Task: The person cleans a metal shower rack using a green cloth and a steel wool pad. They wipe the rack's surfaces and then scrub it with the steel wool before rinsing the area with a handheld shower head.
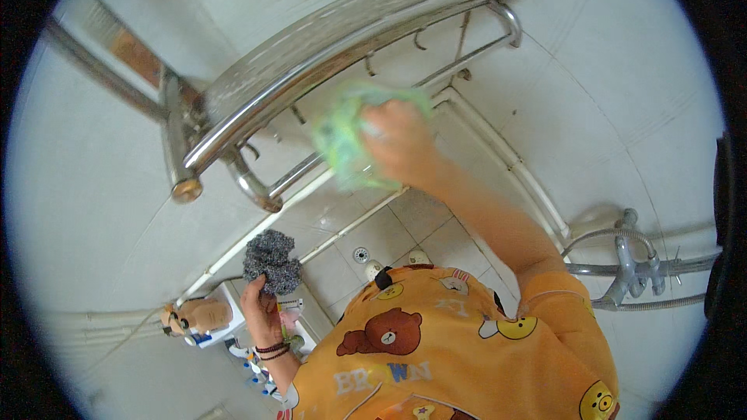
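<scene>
My right hand (397, 140) is closed around a light green cloth (342, 136), both smeared by motion. The cloth is up against the lower bar of a chrome wall rack (350, 39) and hides part of that bar. Lower and to the left, my left hand (263, 311) grips a dark grey steel wool scourer (272, 264) by its lower edge, away from the rack. Dull streaks mark the rack's shelf, and several small hooks hang beneath it.
A chrome shower mixer (626, 260) with a hose juts from the wall at right. White pipes (506, 155) run along the walls. At lower left, a white shelf (226, 323) bears bottles and other items. A round drain (360, 254) lies in the tiled floor by my feet.
</scene>
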`<act>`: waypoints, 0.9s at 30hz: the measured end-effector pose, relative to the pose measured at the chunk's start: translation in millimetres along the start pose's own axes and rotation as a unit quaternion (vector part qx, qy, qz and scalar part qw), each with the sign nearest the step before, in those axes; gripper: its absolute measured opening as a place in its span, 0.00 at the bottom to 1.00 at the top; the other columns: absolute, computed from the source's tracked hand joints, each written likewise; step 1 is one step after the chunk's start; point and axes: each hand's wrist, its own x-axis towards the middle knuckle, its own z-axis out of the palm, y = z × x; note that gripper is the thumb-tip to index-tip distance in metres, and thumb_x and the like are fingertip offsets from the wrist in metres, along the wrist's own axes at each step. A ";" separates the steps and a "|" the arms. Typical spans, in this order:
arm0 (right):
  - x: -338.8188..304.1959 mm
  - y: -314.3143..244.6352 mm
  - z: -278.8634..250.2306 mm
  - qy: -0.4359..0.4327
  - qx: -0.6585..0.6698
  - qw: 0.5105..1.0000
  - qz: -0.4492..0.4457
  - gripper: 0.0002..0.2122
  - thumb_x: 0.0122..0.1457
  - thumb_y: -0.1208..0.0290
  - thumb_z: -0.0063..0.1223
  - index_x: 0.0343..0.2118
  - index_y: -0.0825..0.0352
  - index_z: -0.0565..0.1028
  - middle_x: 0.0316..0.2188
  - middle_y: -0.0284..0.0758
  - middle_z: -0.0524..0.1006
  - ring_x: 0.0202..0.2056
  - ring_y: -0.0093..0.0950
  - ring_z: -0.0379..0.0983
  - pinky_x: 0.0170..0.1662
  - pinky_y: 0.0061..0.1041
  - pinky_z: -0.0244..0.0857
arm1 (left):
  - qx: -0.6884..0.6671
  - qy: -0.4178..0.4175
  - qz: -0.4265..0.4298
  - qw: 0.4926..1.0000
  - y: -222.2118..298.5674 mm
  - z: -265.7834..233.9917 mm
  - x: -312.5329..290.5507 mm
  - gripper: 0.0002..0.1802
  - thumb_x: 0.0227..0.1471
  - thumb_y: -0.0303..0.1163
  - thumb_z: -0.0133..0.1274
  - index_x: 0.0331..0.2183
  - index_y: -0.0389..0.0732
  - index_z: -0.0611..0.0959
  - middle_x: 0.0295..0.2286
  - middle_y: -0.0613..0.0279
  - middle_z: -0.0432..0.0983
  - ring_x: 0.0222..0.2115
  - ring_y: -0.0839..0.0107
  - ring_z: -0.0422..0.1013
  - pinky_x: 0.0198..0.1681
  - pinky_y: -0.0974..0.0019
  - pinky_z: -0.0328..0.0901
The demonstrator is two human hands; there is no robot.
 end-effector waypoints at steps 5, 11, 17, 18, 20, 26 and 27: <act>-13.1 37.5 -19.9 0.048 -0.047 0.987 0.145 0.15 0.40 0.72 0.53 0.35 0.66 0.72 0.38 0.44 0.70 0.42 0.45 0.65 0.44 0.42 0.60 | -0.024 0.049 0.016 0.998 -2.9 -17.8 -16.9 0.11 0.44 0.30 0.54 0.16 0.47 0.70 0.11 0.79 0.55 0.10 0.86 0.48 0.13 0.78 0.41; 47.8 2.4 -34.2 0.002 0.043 0.973 0.227 0.18 0.36 0.78 0.52 0.37 0.68 0.71 0.36 0.45 0.71 0.38 0.46 0.66 0.41 0.38 0.63 | -0.058 0.076 0.016 0.995 -10.1 -36.9 -23.4 0.13 0.44 0.28 0.54 0.15 0.48 0.69 0.10 0.80 0.55 0.10 0.86 0.47 0.13 0.78 0.41; 86.0 -65.7 4.8 0.021 0.123 0.982 0.142 0.13 0.37 0.74 0.54 0.30 0.69 0.71 0.32 0.45 0.70 0.35 0.44 0.66 0.38 0.40 0.60 | -0.078 0.066 -0.002 0.995 -6.8 -33.0 -23.7 0.12 0.44 0.27 0.55 0.15 0.47 0.70 0.10 0.79 0.55 0.09 0.86 0.47 0.13 0.78 0.41; 90.5 -77.1 15.1 0.045 0.137 0.982 0.125 0.13 0.37 0.73 0.54 0.30 0.70 0.71 0.32 0.46 0.69 0.35 0.44 0.66 0.38 0.40 0.59 | -0.094 0.053 -0.001 0.994 -14.3 -42.1 -18.5 0.12 0.44 0.27 0.55 0.16 0.47 0.70 0.10 0.79 0.55 0.09 0.86 0.47 0.13 0.78 0.42; 96.3 -101.7 25.8 0.057 0.101 0.985 0.129 0.14 0.38 0.71 0.56 0.28 0.73 0.70 0.34 0.48 0.68 0.37 0.44 0.64 0.40 0.39 0.57 | -0.110 0.040 0.002 0.993 -19.0 -48.0 -16.6 0.11 0.44 0.27 0.55 0.16 0.46 0.70 0.11 0.79 0.56 0.09 0.86 0.47 0.13 0.78 0.42; 76.0 -120.3 42.9 0.050 0.051 0.996 0.055 0.07 0.35 0.72 0.51 0.19 0.70 0.70 0.26 0.44 0.66 0.30 0.37 0.62 0.32 0.35 0.53 | -0.061 0.060 -0.008 0.996 -12.2 -31.0 -17.6 0.11 0.44 0.27 0.55 0.19 0.47 0.69 0.11 0.80 0.54 0.09 0.87 0.47 0.12 0.78 0.42; 75.2 -120.2 43.9 0.060 0.045 0.996 0.038 0.06 0.34 0.73 0.50 0.17 0.69 0.70 0.24 0.42 0.65 0.29 0.36 0.61 0.31 0.34 0.52 | -0.055 0.060 -0.009 0.997 -11.9 -29.0 -15.8 0.11 0.44 0.28 0.55 0.19 0.47 0.69 0.11 0.80 0.54 0.09 0.87 0.47 0.12 0.78 0.42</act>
